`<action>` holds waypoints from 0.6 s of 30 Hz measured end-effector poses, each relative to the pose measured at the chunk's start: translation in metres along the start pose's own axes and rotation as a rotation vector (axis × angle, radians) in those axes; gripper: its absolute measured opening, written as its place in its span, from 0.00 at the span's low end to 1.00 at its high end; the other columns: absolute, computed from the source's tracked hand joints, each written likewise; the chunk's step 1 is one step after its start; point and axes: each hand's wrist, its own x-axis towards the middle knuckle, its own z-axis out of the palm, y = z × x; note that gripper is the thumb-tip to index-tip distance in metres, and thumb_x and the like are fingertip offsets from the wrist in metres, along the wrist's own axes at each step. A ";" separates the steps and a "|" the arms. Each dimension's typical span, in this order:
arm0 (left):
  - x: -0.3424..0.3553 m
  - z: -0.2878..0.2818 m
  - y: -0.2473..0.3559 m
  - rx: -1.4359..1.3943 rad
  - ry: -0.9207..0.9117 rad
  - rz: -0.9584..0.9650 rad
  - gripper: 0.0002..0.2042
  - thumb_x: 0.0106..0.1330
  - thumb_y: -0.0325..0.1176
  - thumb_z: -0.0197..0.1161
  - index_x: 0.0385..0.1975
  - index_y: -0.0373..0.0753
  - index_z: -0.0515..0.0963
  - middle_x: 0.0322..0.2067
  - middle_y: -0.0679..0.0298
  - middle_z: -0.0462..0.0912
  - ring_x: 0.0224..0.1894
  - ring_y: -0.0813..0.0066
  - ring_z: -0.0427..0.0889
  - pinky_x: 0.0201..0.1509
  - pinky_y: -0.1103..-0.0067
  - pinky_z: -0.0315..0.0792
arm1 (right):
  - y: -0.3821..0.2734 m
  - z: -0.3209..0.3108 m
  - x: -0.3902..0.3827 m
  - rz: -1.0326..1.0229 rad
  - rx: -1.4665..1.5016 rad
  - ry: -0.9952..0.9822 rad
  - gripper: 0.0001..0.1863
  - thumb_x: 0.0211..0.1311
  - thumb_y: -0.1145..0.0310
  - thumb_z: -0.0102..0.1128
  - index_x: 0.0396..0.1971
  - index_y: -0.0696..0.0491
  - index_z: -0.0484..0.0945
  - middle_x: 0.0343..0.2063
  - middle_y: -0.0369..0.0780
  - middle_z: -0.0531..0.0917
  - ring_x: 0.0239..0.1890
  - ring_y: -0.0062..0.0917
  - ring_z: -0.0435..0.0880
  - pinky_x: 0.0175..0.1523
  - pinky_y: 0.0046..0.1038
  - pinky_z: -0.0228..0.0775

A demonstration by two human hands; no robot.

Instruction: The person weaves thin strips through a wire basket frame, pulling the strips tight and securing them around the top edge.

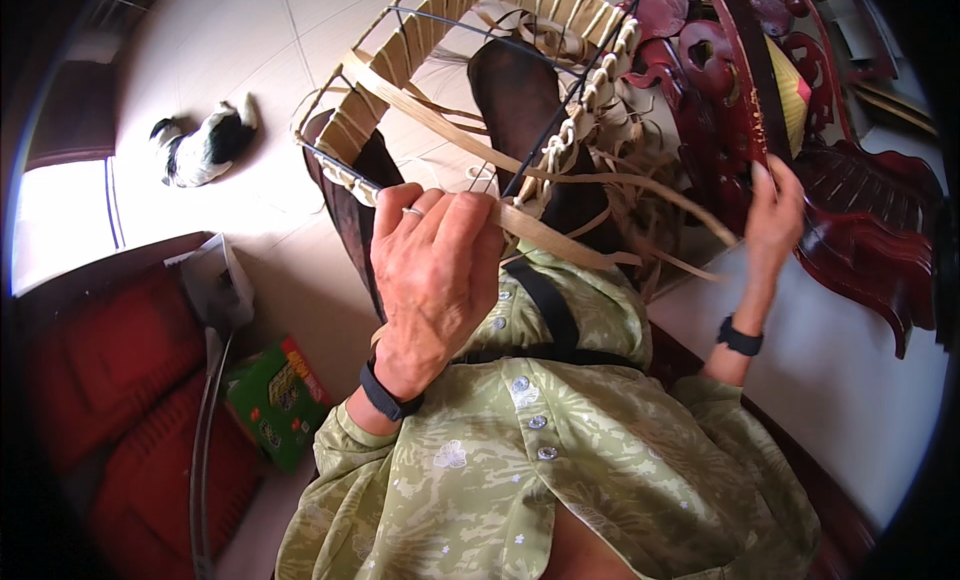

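A wire basket frame, partly wrapped in beige strips, rests over my knees. My left hand, with a ring on it, is closed round its near rim. A flat beige strip comes out beside its fingers, and another long strip crosses the frame toward the right. My right hand is raised at the lower end of a dark red carved wooden rail. Its fingers are drawn together against the edge; whatever lies between them is hidden. Loose strip ends hang a little to its left.
Carved dark red furniture stands close on the right. A black and white animal lies on the tiled floor at the far left. Nearer, there are red seat-like panels and a green box. Loose strips dangle beside my leg.
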 end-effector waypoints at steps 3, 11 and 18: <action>-0.001 -0.002 -0.002 0.023 -0.010 -0.010 0.08 0.56 0.21 0.66 0.33 0.38 0.76 0.24 0.62 0.77 0.28 0.63 0.77 0.47 0.68 0.69 | -0.128 0.031 -0.011 -0.048 0.407 -0.576 0.16 0.59 0.57 0.72 0.39 0.53 0.83 0.38 0.41 0.84 0.41 0.31 0.82 0.45 0.35 0.69; 0.001 0.000 -0.004 0.019 0.033 -0.024 0.07 0.56 0.21 0.65 0.32 0.38 0.75 0.22 0.63 0.75 0.25 0.65 0.75 0.46 0.69 0.68 | -0.117 -0.036 -0.020 0.262 1.379 -0.495 0.14 0.70 0.62 0.56 0.33 0.60 0.75 0.34 0.44 0.80 0.35 0.33 0.80 0.47 0.34 0.72; 0.002 -0.009 -0.006 0.004 0.054 -0.062 0.06 0.59 0.21 0.64 0.33 0.37 0.76 0.22 0.64 0.77 0.25 0.65 0.75 0.48 0.69 0.69 | 0.186 -0.232 0.030 0.417 0.663 0.536 0.14 0.70 0.71 0.53 0.46 0.66 0.79 0.49 0.54 0.83 0.51 0.41 0.83 0.60 0.39 0.76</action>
